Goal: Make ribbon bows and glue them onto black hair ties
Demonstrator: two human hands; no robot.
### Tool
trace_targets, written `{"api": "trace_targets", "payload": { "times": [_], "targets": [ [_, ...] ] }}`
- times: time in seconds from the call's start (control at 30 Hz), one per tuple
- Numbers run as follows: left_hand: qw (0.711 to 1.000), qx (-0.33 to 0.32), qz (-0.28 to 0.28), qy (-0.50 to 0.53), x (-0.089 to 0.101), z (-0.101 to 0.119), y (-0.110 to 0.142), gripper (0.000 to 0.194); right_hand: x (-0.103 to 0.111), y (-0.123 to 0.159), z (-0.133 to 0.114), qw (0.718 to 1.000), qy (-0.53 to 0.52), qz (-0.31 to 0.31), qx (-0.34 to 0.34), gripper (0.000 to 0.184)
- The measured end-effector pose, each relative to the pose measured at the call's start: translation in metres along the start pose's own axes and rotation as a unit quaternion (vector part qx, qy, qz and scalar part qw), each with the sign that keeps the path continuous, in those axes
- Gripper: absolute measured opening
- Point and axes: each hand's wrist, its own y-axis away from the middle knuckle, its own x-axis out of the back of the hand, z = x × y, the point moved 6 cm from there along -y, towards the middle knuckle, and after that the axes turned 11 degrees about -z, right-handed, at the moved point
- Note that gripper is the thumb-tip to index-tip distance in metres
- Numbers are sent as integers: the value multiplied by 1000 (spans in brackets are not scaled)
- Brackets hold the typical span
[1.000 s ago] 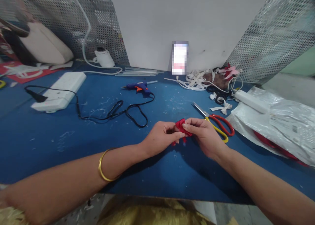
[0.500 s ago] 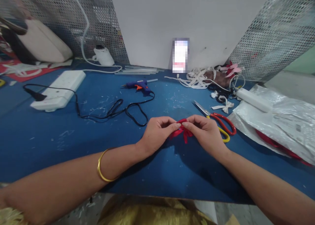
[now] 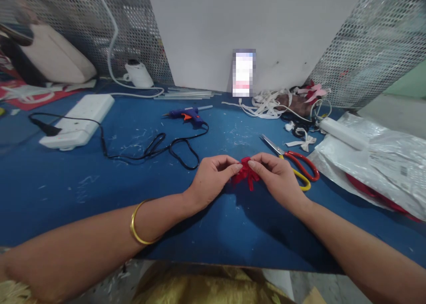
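A small red ribbon bow point(image 3: 246, 171) is pinched between my two hands, above the blue table near its front. My left hand point(image 3: 213, 175) grips its left side with thumb and forefinger. On the opposite side, my right hand point(image 3: 278, 173) holds it the same way. Loose ribbon tails hang below the fingers; part of the bow is hidden behind the fingertips. Just beyond my right hand lie scissors point(image 3: 301, 165) with one red and one yellow handle, blades slightly apart and pointing away to the left.
A blue glue gun point(image 3: 186, 115) lies behind, its black cord running to a white power strip point(image 3: 78, 122). Glue sticks point(image 3: 186, 93) and a propped phone point(image 3: 244, 75) are along the back. White ribbons point(image 3: 269, 103) and a plastic bag point(image 3: 382, 162) occupy the right side.
The red bow has shifted slightly between my fingers, and more of its middle shows. Both hands keep their pinch in nearly the same place.
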Motion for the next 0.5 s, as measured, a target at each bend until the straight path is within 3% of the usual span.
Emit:
{"api": "trace_targets", "payload": {
  "times": [0.2,0.4,0.5],
  "targets": [
    [1000,-4,2,19,1,1,-1,23,-3,-2,1,999,-9,-25,-30,12],
    [999,7,3,41,1,-2,-2,19,-8,-1,0,997,16,-70,-9,11],
    [995,44,-2,85,1,-6,-2,16,-7,0,-6,994,75,-71,42,11]
  ]
}}
